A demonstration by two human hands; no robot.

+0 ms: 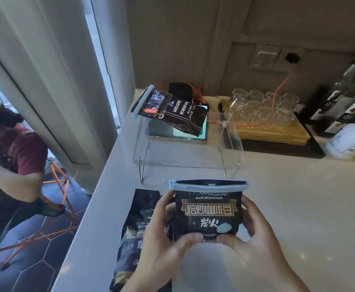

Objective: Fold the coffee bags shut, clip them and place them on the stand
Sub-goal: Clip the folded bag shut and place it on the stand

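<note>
Both hands grip one black foil coffee bag with gold and white print (208,213), upright above the pale countertop (298,207): left hand (162,234) wraps its left edge, right hand (254,239) its right edge, thumbs pressed on the lower front, and a light blue plastic sealing clip (204,185) is clamped across the folded top. Just left, under the left hand, a second matching black coffee bag (136,234) lies flat on the counter. Beyond them stands the clear acrylic stand (231,142), with a third black bag reading BAKED COFFEE (178,112) lying tilted on its left side, its own pale blue clip (142,100) on the top edge.
</note>
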